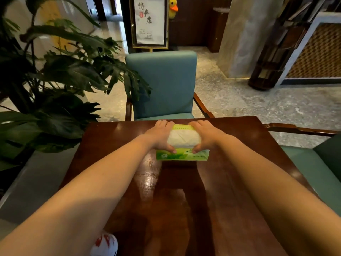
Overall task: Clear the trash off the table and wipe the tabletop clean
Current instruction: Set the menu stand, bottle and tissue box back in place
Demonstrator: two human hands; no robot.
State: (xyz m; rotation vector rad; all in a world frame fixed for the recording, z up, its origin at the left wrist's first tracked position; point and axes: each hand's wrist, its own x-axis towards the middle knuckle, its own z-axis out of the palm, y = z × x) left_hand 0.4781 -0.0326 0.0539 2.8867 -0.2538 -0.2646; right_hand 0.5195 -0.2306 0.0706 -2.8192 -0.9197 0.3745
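Pale marble flooring spreads behind a dark, glossy reddish-brown wooden tabletop (pixel 184 200), with a teal upholstered armchair (pixel 162 84) at centre frame beyond its far edge, a large dark-green leafy plant (pixel 64 74) filling the left, and a gold-framed calligraphy sign (pixel 149 21) at the top centre. A soft green plastic pack of white tissues (pixel 183 143) lies on the tabletop near that far edge, just above the middle of the frame. The left hand (pixel 160 135) and right hand (pixel 206 135) each grip one end of it, fingers curled over the far side and thumbs pressing the near side.
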